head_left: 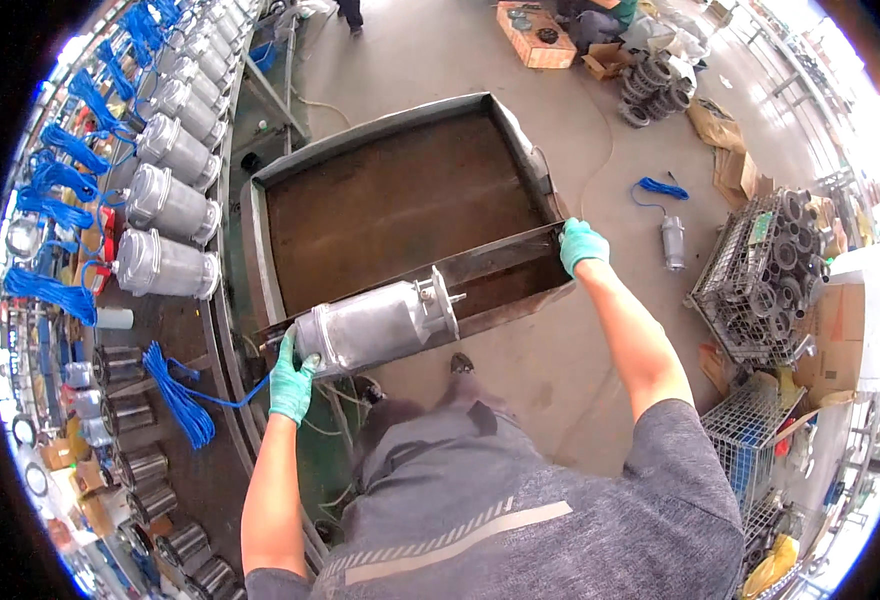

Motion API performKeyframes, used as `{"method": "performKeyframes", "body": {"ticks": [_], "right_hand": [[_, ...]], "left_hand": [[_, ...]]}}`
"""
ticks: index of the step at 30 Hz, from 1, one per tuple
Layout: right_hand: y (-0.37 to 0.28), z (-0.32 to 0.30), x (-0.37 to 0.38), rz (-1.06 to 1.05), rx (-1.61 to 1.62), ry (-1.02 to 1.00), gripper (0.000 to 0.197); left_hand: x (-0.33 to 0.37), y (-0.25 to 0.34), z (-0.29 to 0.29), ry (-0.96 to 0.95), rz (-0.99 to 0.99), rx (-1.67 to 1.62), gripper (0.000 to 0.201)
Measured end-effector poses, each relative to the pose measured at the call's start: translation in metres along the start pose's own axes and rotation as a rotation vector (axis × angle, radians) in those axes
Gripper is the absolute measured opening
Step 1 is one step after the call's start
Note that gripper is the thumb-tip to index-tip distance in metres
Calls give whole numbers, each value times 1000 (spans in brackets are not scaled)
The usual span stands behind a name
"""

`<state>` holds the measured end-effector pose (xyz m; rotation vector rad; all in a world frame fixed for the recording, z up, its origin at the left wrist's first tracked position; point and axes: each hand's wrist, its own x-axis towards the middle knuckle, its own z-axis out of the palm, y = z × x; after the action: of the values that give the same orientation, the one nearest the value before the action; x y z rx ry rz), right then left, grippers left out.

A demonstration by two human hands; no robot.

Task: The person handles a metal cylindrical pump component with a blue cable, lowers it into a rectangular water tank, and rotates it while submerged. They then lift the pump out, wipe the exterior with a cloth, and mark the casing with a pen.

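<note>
A silver submersible pump motor point(365, 325) lies on its side across the near part of a shallow metal tank point(375, 122). Its flange and thin shaft point right. My left hand point(293, 380), in a green glove, is closed around the motor's left end, with the thumb on top. A coiled blue cable point(182, 400) on the bench runs toward that end. My right hand point(582, 247), also gloved, is closed on the tank's crossbar point(500, 243) at its right end, apart from the motor. Its fingertips are partly hidden. Dark brown liquid or a stained bottom fills the tank's inside.
Along the left bench point(170, 330) stand several similar motors point(165, 265) with blue cable coils point(55, 290). Another motor point(672, 243) lies on the floor at right. Wire baskets point(750, 285) of dark ring parts stand beyond it. Farther back, a person sits near an orange box point(535, 45).
</note>
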<state>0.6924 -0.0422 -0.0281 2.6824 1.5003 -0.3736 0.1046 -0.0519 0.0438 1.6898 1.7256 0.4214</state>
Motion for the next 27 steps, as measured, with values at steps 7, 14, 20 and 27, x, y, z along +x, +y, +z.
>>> {"method": "performKeyframes", "body": {"ticks": [7, 14, 20, 27], "right_hand": [[-14, -35, -22, 38, 88, 33, 44], [-102, -42, -118, -599, 1103, -353, 79], [-181, -7, -163, -636, 1144, -221, 77], [-229, 31, -174, -331, 1270, 73, 37]], "left_hand": [[2, 17, -11, -59, -77, 25, 75], [-2, -9, -5, -26, -25, -95, 79], [17, -59, -20, 222, 15, -22, 46], [55, -97, -68, -113, 151, 565, 55]]}}
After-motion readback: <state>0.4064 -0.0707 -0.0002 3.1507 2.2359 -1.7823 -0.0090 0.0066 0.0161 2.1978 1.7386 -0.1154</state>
